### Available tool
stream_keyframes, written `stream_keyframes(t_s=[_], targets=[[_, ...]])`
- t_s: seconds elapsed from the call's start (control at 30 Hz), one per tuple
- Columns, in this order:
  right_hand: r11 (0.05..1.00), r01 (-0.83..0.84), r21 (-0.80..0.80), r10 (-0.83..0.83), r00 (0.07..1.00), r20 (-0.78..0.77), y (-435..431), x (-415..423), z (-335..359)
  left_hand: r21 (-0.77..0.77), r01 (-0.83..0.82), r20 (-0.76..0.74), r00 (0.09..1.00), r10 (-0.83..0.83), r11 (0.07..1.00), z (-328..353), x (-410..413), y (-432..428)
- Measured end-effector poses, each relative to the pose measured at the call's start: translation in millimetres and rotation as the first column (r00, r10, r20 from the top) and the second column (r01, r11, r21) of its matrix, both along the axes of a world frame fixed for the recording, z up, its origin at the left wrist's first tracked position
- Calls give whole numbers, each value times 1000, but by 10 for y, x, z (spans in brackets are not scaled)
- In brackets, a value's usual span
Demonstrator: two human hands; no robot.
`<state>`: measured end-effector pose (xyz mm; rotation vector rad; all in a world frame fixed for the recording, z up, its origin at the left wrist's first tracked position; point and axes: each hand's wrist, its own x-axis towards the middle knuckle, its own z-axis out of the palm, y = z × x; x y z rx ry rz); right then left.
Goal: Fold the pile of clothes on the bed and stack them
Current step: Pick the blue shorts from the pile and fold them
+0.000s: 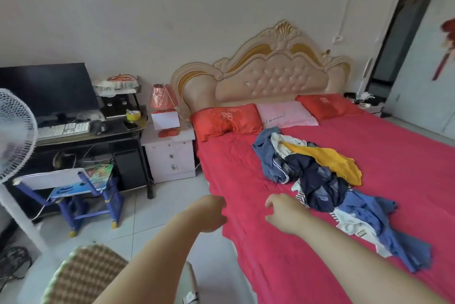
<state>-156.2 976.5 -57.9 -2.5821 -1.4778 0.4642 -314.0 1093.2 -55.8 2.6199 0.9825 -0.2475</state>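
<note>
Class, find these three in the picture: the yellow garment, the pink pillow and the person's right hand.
yellow garment (337, 161), head view, middle of the cloth.
pink pillow (285, 114), head view, centre of its front.
right hand (286, 212), head view, back of the hand.

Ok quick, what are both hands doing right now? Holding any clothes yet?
Left hand: open, fingers loosely curled, holding nothing.
Right hand: open, thumb and fingers apart, holding nothing.
</note>
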Motion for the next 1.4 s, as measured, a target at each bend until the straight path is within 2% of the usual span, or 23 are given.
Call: stream_keyframes(t_s=[0.23, 0.53, 0.73, 0.97, 1.17, 1.4], targets=[[979, 204, 32, -204, 979, -8, 448, 479, -14, 38, 195, 18, 981, -196, 980, 84, 720, 796], [928, 372, -10, -372, 928, 9, 467, 1268, -219, 49, 397, -7, 918, -397, 916, -79, 1846, 1127], [898, 441, 7, -440, 897, -26, 553, 2032, -332, 50, 449, -25, 894, -448, 892, -150, 2695, 1274], [860, 510, 23, -508, 859, -59, 534, 2845, -438, 46, 475, 45, 878, -477, 879, -152, 3551, 1277], [837, 545, 45, -540, 838, -81, 498, 3241, -466, 41, 521, 10, 853, -522, 852, -269, 4073, 1375], [771, 636, -30, -637, 769, -55, 517, 3649, -586, 9, 589, 34, 807, -589, 808, -362, 4701, 1625]])
